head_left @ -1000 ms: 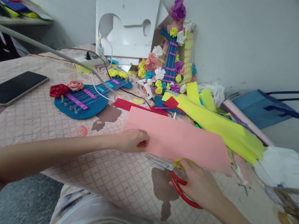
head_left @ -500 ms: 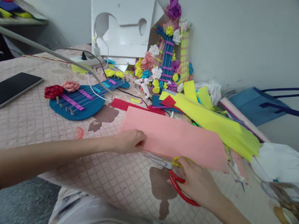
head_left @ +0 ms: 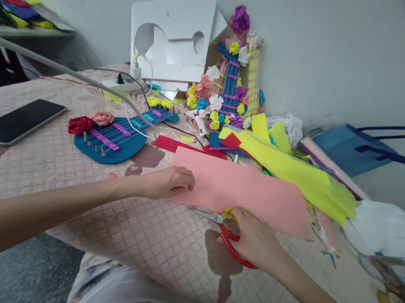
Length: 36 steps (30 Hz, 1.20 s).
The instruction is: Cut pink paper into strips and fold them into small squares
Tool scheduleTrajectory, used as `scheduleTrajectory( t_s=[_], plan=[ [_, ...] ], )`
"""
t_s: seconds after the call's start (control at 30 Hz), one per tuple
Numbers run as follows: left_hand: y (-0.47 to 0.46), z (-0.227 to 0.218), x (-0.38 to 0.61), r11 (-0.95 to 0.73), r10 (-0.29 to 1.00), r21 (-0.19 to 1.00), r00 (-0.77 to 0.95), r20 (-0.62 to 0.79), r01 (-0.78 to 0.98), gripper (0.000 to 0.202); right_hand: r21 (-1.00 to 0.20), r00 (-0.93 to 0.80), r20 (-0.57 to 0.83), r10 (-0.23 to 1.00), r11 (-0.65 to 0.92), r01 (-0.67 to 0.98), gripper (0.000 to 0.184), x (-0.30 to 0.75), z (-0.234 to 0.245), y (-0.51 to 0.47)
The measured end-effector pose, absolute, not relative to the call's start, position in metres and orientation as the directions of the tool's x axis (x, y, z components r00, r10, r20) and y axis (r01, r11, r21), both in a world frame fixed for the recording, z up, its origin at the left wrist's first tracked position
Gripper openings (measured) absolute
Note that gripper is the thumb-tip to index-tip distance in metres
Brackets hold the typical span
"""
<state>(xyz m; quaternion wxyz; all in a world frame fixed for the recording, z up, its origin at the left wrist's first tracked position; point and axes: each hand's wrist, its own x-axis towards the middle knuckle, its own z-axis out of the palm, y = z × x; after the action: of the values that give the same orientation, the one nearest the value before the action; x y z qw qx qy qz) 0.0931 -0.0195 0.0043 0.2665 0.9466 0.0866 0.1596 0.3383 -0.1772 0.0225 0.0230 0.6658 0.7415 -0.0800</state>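
Table (head_left: 106, 238) under a pale, diamond-patterned cover with brown patches. Left: phone (head_left: 19, 121), screen up; beside it, a blue toy guitar (head_left: 126, 147). Centre: pink sheet (head_left: 238, 186), a red strip (head_left: 165, 143) just behind. Rear: power strip (head_left: 141, 87) and white glue gun (head_left: 199, 122). Right: yellow sheet (head_left: 305, 174); roll of tape (head_left: 385, 302). Far left: shelf (head_left: 37, 33) bearing coloured sheets (head_left: 16, 9).

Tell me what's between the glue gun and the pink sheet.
The head view shows a black cable, a yellow scrap and, nearest the pink sheet, a red strip.
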Motion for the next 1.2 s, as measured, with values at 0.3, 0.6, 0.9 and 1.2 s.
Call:
scheduleTrajectory(
  t_s=[0.3,0.6,0.9,1.2],
  plan=[
    [-0.007,-0.013,0.063,-0.94,0.062,0.34,0.971,0.231,-0.021,0.036,-0.08,-0.123,-0.15,0.981,0.112,0.991,0.041,0.326,0.024,-0.173],
    [0.001,-0.017,0.055,-0.923,-0.005,0.381,0.993,0.115,-0.049,0.053,-0.088,-0.147,-0.148,0.978,0.135,0.987,0.043,0.322,0.017,-0.165],
    [0.004,-0.012,0.057,-0.918,0.004,0.396,0.996,0.09,-0.032,0.049,-0.076,-0.176,-0.139,0.975,0.166,0.983,0.036,0.321,0.015,-0.163],
    [0.016,-0.015,0.067,-0.913,-0.007,0.403,0.993,0.116,-0.054,0.046,-0.08,-0.173,-0.17,0.97,0.162,0.984,0.035,0.318,0.017,-0.159]
  ],
)
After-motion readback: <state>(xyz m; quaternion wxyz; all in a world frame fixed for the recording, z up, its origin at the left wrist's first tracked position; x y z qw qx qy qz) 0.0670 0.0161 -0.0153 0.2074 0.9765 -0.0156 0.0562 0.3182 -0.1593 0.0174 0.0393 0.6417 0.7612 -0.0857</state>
